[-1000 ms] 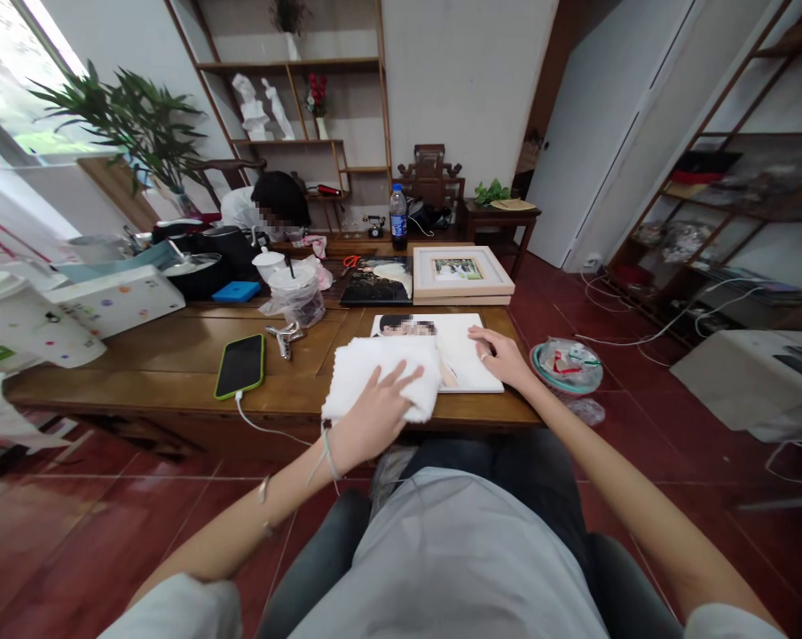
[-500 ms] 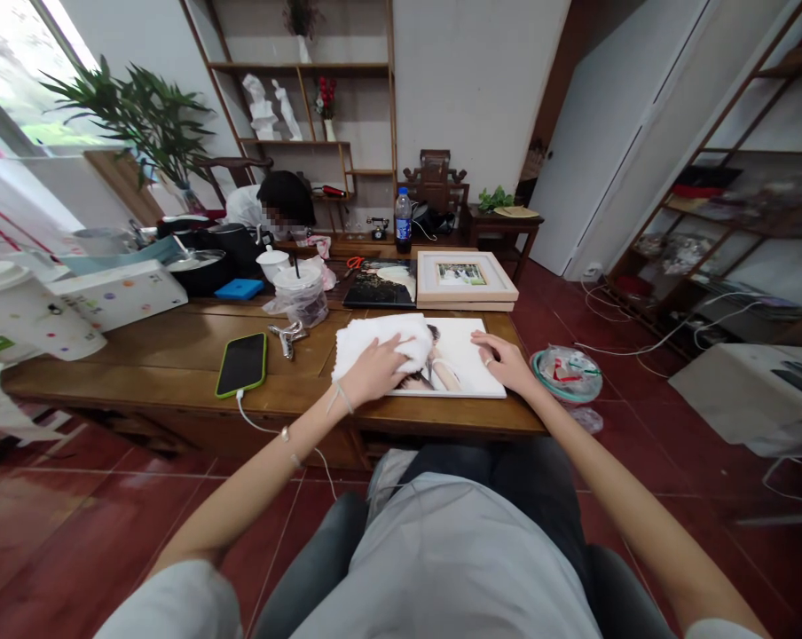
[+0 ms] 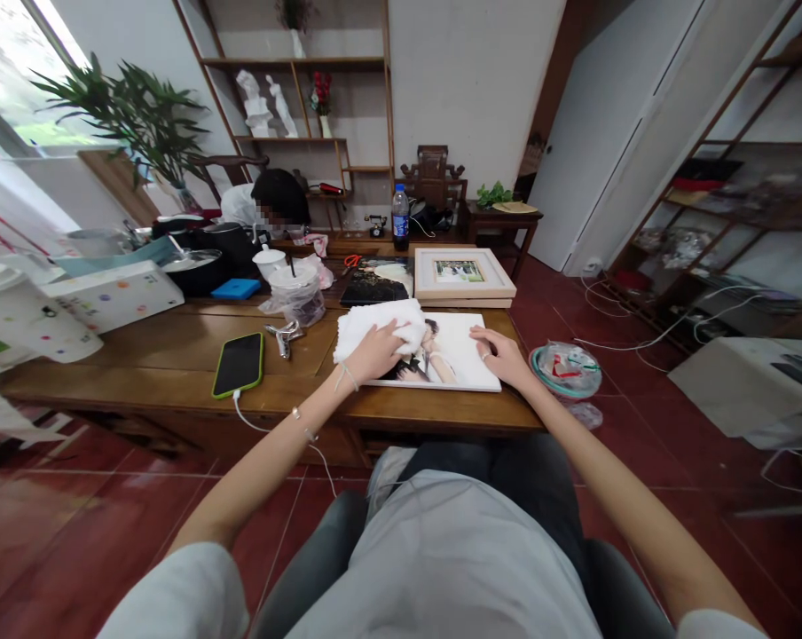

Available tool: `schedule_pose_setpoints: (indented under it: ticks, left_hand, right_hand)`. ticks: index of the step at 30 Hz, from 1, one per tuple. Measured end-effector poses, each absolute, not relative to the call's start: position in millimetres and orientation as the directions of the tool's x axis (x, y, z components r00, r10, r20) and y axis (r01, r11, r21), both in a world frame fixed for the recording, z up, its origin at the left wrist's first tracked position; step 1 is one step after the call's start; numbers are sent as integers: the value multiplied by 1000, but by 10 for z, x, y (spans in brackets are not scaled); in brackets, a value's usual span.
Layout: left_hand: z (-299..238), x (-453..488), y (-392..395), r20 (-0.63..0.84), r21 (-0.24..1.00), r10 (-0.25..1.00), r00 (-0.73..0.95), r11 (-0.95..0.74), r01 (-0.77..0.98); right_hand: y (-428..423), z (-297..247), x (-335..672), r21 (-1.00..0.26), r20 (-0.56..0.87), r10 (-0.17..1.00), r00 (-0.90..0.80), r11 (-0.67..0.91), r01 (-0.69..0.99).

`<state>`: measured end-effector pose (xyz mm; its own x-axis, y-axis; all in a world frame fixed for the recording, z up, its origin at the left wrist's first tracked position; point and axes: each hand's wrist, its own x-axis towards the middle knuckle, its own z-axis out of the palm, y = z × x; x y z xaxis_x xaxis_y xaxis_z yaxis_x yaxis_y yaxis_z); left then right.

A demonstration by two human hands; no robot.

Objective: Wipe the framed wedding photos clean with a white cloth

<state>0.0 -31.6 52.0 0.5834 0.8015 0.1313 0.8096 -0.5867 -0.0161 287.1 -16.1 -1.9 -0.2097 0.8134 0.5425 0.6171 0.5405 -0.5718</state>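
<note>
"Left hand [image 3: 374,351] and white cloth [image 3: 365,323] have slid toward the far edge of the photo print [image 3: 466,355], baring more picture."

"Grip?"

"Left fingers spread over the cloth, unclenched; right hand [image 3: 500,355] rests loosely at the print's right edge."

"Room?"

"Wooden table [image 3: 434,406] shows between print and front edge, and between cloth and phone [image 3: 238,365]; stacked picture frames [image 3: 464,273] sit just behind."

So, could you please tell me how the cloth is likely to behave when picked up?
The cloth will probably hang floppy, as it lies rumpled under the left hand, partly over the picture. It is likely light for its size, since it looks like soft, fluffy fabric. It seems unlikely to be slippery, given its fuzzy-looking edge.
</note>
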Motion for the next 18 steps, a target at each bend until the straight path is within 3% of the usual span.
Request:
schedule_pose_setpoints:
  ticks: [10, 18]
  left_hand:
    - [602, -240, -1514, 41, 27, 720, 693, -694, 720]
    - [597, -218, -759, 89, 11, 744, 662, -665, 747]
  right_hand:
    - [-137, -31, 2882, -566, 547, 808, -218, 549, 615]
    - [-158, -16, 2883, -565, 545, 809, -222, 549, 615]
